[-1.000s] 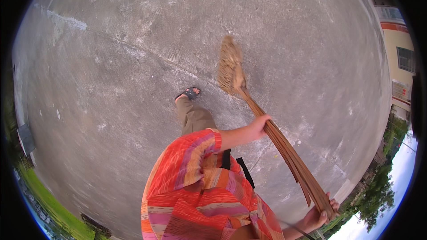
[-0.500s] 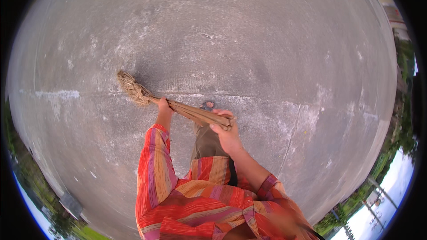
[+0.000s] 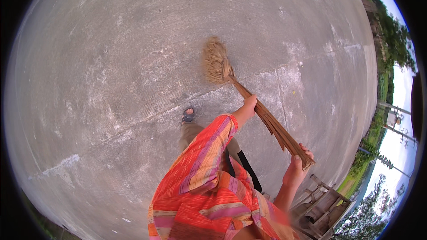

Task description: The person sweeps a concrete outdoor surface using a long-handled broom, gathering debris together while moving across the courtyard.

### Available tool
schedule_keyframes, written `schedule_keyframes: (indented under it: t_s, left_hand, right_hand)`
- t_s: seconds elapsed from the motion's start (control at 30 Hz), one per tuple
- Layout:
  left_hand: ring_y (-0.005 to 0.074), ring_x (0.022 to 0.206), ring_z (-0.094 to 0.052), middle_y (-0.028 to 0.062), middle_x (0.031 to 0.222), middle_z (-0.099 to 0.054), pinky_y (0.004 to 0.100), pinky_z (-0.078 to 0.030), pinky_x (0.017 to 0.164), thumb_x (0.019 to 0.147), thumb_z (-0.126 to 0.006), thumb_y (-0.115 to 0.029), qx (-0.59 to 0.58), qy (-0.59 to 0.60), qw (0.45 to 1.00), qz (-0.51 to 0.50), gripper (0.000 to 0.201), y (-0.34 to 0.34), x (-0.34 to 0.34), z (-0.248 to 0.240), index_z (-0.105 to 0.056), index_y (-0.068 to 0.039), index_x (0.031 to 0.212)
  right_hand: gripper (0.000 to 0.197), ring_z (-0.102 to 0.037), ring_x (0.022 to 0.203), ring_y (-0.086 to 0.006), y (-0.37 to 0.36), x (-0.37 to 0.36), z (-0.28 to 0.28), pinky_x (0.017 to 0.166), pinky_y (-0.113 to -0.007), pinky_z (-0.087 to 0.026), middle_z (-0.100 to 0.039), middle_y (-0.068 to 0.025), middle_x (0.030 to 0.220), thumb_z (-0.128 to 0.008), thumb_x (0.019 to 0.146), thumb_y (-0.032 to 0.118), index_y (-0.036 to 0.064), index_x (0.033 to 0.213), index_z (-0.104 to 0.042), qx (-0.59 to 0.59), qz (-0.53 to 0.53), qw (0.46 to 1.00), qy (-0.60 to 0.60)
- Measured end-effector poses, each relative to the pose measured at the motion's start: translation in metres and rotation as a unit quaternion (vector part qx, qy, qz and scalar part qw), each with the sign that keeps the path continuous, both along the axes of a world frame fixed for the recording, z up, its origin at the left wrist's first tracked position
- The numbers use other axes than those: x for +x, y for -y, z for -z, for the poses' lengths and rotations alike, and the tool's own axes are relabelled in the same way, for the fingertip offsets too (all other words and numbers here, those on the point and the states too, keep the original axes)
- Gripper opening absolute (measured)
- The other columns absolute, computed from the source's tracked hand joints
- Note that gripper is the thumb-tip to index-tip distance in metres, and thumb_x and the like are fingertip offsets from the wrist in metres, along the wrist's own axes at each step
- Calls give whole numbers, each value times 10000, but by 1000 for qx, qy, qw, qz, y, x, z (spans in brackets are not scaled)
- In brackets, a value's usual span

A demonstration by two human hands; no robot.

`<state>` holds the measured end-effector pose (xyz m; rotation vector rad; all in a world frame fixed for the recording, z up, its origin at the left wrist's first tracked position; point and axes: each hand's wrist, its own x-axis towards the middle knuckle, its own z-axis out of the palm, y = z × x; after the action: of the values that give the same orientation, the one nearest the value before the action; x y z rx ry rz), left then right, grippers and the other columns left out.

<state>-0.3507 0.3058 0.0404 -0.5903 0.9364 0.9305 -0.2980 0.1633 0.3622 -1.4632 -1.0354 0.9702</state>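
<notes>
A straw broom [image 3: 267, 118] slants across in front of me, its bound brown stalks forming the handle. My left hand [image 3: 250, 103] is wrapped round the handle just below the head. At the butt end of the stalks, to the right and nearer my body, my right hand [image 3: 297, 164] grips the handle. The frayed tan broom head [image 3: 216, 61] points away from me over the grey concrete floor [image 3: 133, 53], slightly smeared by motion. Whether its bristles touch the floor I cannot tell.
My sandalled foot [image 3: 188, 114] stands near a pale crack [image 3: 164, 111] that crosses the concrete. A wooden chair-like frame [image 3: 322, 209] is at the lower right. Beyond the floor's right edge are greenery [image 3: 389, 40] and utility poles [image 3: 396, 131].
The broom has swung to the right, its head going from the left to the middle of the view. Both hands moved right with it, and the wooden frame has come into view.
</notes>
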Motion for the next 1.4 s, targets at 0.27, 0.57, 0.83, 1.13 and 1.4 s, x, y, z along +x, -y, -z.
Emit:
schedule_keyframes:
  t_s: [0.27, 0.57, 0.83, 1.13, 1.4]
  left_hand:
    - [190, 814, -521, 46, 830, -504, 387, -452, 731, 796, -563, -196, 146, 127, 981, -12, 169, -18, 59, -92, -478, -64, 856]
    - [252, 849, -526, 102, 841, -540, 415, -420, 837, 787, -521, -220, 14, -52, 987, -154, 197, 103, 6, -51, -470, -55, 881]
    - [290, 908, -547, 115, 973, -534, 462, -461, 812, 781, -421, -247, -230, -64, 966, -103, 233, 213, -61, 108, -473, -64, 916]
    - [274, 975, -523, 126, 1069, -515, 439, -438, 821, 745, -477, -267, -285, -116, 952, 0, 325, -17, 194, 81, -486, -53, 989]
    - [304, 1027, -478, 146, 1096, -463, 503, -389, 890, 814, -486, -205, -133, 14, 991, -6, 361, -243, 487, -1, -388, -25, 1111]
  right_hand:
    - [441, -480, 1063, -301, -30, 102, -51, 975, -480, -331, -466, -70, 939, -735, 655, 196, 96, 931, -407, 134, 2, 990, 48]
    - [379, -473, 1070, -303, -78, 196, 27, 955, -459, -337, -527, -101, 994, -678, 624, 65, 85, 933, -458, -116, -172, 947, -246]
    - [336, -489, 960, -96, -93, 113, 174, 812, -239, -418, -520, -43, 982, -645, 699, -1, 61, 972, -460, -314, -372, 835, -258]
    - [339, -510, 971, -189, -216, 338, 146, 880, -330, -386, -550, -73, 968, -638, 662, -11, 66, 957, -491, -241, -95, 944, -206]
    - [348, -445, 1125, -261, -309, 537, 12, 982, -415, -325, -520, -52, 1044, -691, 680, 92, 104, 967, -495, -77, 70, 987, -126]
